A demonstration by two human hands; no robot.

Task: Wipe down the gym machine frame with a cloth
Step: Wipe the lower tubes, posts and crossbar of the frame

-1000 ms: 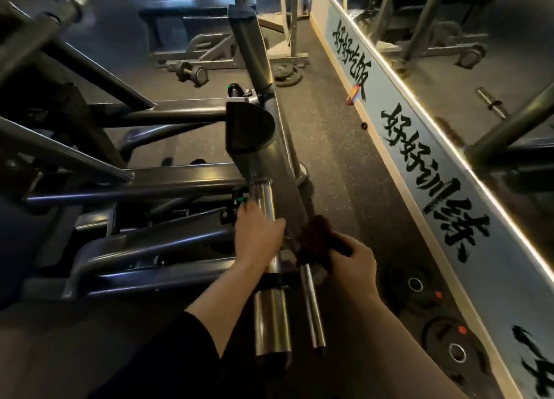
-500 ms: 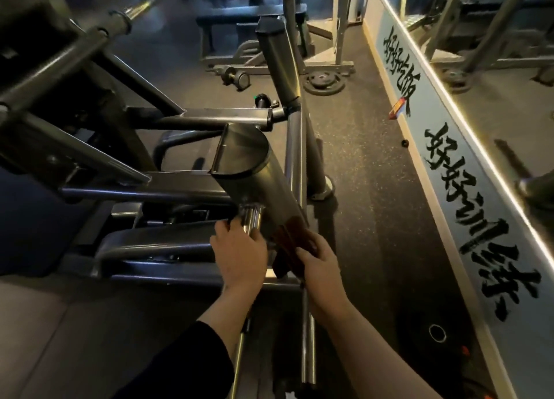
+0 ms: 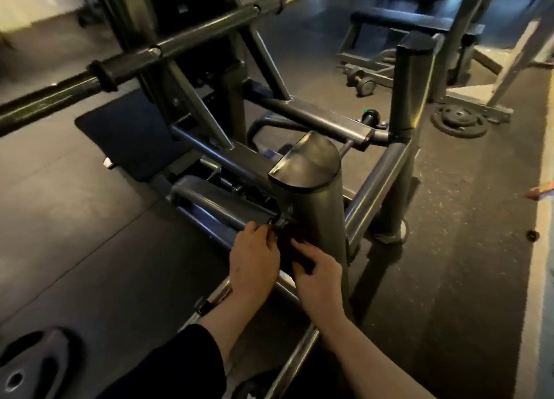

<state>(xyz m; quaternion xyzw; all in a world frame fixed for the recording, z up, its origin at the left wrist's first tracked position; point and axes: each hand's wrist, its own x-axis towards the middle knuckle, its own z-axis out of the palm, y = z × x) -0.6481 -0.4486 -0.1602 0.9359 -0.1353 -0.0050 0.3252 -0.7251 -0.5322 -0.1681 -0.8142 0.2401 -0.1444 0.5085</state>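
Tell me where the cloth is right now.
In the head view, the dark cloth sits low and centre, pressed against the near frame post between the left hand and the right hand.

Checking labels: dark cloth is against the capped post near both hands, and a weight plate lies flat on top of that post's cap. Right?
Not quite. The cloth is against the capped post near the left hand and right hand, but the cap is bare. The weight plate lies on the floor behind, per the head view.

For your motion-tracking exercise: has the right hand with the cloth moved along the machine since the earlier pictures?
Yes. The right hand with the cloth moved from the thin chrome bar up onto the capped post.
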